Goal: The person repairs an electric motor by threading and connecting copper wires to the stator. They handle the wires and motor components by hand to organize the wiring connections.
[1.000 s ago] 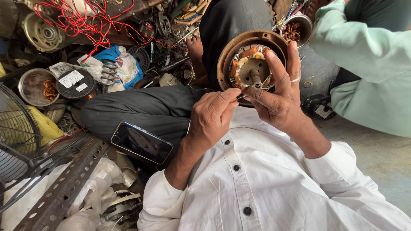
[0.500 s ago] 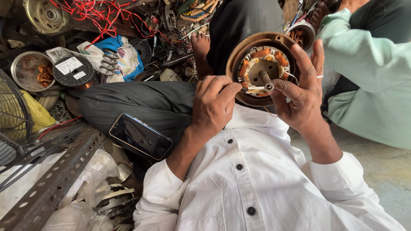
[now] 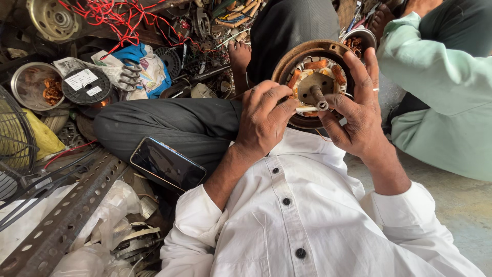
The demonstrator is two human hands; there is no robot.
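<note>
A round, rusty fan motor (image 3: 312, 61) with copper windings and a grey centre shaft is held up over my lap. My right hand (image 3: 356, 110) grips its right rim, fingers spread along the edge and thumb by the shaft. My left hand (image 3: 264, 120) pinches a small pale strip at the motor's lower left, next to the shaft. Both white sleeves and my white buttoned shirt (image 3: 302, 215) fill the bottom of the view.
A dark phone (image 3: 166, 164) lies on my black-trousered knee. At left are a metal bowl (image 3: 28, 82) with copper scrap, a black wire spool (image 3: 84, 84), red wires (image 3: 118, 15), a perforated steel angle (image 3: 66, 215) and a fan guard (image 3: 13, 143). A person in a pale green sleeve (image 3: 441, 87) sits at right.
The motor and both hands have shifted right and a little higher in view. The shaft now points more toward me, and my left fingers have closed onto the pale strip.
</note>
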